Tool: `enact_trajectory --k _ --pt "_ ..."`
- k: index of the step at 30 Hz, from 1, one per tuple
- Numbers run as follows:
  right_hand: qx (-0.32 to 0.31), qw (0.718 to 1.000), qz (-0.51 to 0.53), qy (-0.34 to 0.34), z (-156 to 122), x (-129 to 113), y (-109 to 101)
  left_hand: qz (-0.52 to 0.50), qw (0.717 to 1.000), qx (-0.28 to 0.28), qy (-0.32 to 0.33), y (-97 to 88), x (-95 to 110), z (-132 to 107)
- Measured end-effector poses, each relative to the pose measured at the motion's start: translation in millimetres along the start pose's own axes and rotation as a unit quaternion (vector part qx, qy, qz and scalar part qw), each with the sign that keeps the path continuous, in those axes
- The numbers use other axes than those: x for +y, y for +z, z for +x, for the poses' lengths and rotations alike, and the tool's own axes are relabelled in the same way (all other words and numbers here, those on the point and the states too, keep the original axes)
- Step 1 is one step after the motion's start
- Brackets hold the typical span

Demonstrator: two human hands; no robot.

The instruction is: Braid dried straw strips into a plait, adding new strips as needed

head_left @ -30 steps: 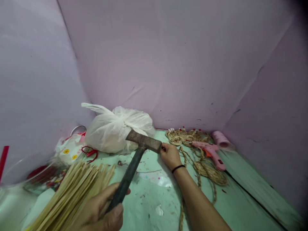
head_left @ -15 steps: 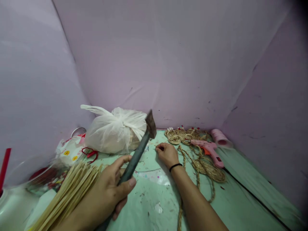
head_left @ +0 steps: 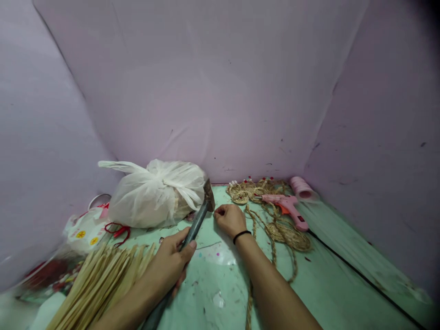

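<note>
My left hand (head_left: pixel 173 259) is wrapped round the dark handle of a hammer (head_left: pixel 196 227). Its rusty metal head is low over the table, just left of my right fingertips. My right hand (head_left: pixel 231 221), with a black band at the wrist, rests on the green tabletop with its fingers pinched together. Whatever they hold, if anything, is too small to make out. Braided straw cord (head_left: pixel 271 238) lies just right of that wrist, partly hidden by the forearm. Behind it are coiled straw pieces (head_left: pixel 239 195) with red and white pins.
A knotted white plastic bag (head_left: pixel 154 197) stands against the wall at left. A bundle of straw strips (head_left: pixel 96 284) lies by my left forearm. To the right are a pink glue gun (head_left: pixel 287 207) with a black cable and a pink spool (head_left: pixel 302 189). Red cord (head_left: pixel 118 231) lies before the bag.
The hammer head has come down from above the table to beside my right fingertips. My right hand keeps its pinch at the same place on the table. The view has shifted slightly.
</note>
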State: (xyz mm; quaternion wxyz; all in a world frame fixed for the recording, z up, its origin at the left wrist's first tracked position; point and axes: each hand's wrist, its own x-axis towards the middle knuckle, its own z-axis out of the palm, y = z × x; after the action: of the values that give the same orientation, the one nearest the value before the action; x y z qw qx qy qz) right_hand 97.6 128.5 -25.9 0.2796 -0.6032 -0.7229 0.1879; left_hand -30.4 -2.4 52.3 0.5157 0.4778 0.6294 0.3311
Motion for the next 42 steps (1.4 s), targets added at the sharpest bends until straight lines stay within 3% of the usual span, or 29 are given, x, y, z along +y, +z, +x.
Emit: enact_trajectory --k 5,10,16,28,32,37,42 --pt "-0.001 1.000 0.013 -0.003 0.7 1.2 1.1 -0.011 0.999 0.027 0.020 -3.2 -5.7 1.1" --pt "-0.002 1.000 0.001 0.001 1.4 2.4 2.3 0.014 1.000 -0.005 0.006 -0.7 -4.7 4.5" --pt "0.006 1.000 -0.013 0.004 0.5 0.6 3.7 -0.033 0.998 0.026 0.040 -7.7 1.1 3.0" --pt "0.000 1.000 0.009 0.012 1.6 2.1 3.8 -0.019 1.000 -0.009 0.019 0.5 -9.2 5.0" --pt "-0.001 1.000 0.002 0.016 1.5 1.7 2.9 0.005 1.000 -0.009 -0.002 -0.6 -7.5 4.7" --pt "-0.003 1.000 -0.004 0.023 1.8 1.5 3.4 0.009 0.999 0.025 0.017 -4.8 -2.5 0.9" --pt "-0.006 1.000 -0.009 0.026 1.6 0.3 3.1 0.001 1.000 -0.005 0.008 -3.1 -1.9 0.1"
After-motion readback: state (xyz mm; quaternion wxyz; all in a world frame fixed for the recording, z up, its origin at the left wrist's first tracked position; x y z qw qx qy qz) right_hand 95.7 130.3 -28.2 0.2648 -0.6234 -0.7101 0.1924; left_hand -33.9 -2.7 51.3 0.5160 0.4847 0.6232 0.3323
